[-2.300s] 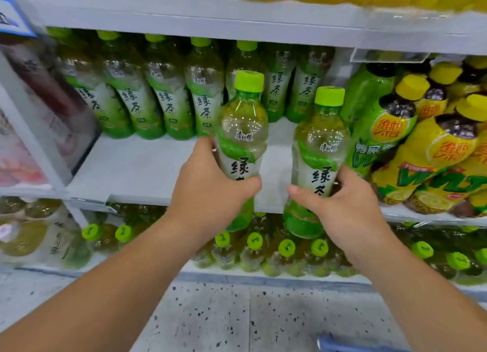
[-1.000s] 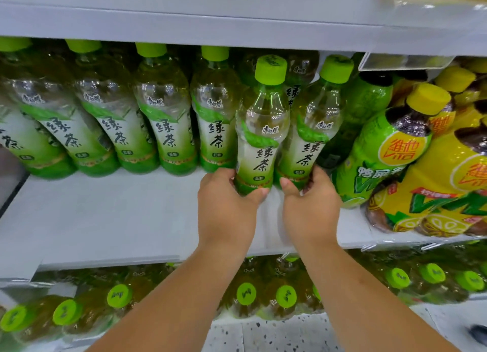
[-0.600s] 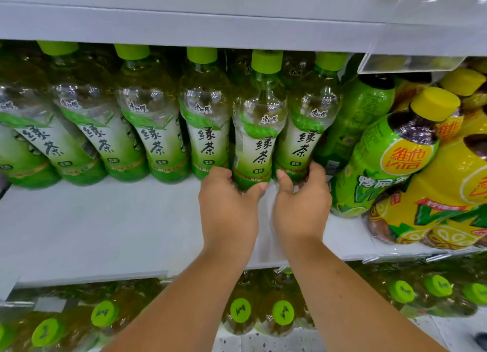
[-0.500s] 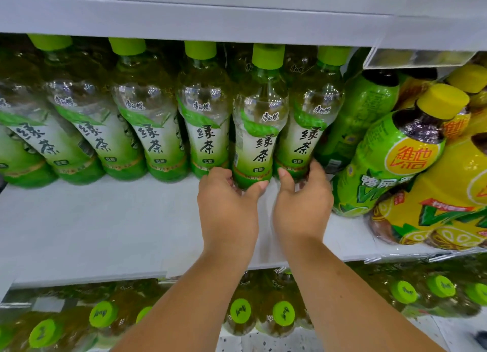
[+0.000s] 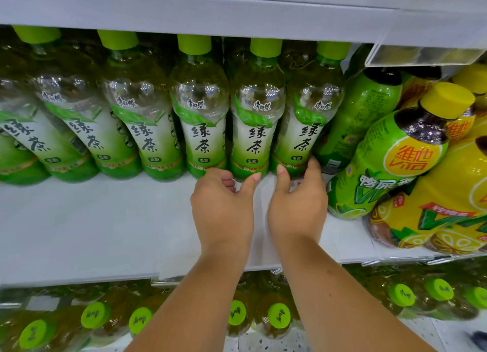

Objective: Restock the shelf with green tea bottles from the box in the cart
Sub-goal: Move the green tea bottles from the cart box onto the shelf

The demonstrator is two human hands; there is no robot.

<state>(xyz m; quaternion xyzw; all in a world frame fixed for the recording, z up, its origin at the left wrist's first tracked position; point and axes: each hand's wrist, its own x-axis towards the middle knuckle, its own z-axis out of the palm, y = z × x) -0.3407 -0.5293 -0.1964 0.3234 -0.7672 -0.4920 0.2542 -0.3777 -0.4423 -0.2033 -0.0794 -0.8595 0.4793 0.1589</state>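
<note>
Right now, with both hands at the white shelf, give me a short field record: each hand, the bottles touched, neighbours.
left hand: thumb tip on the base of the second clear green-capped green tea bottle from the right; fingers curled, grip unclear
right hand: thumb and fingers round the base of the rightmost green tea bottle
both bottles: upright in the row on the white shelf
further right: tilted green-wrapped bottle with yellow cap
shelf below: green-capped bottles
</note>
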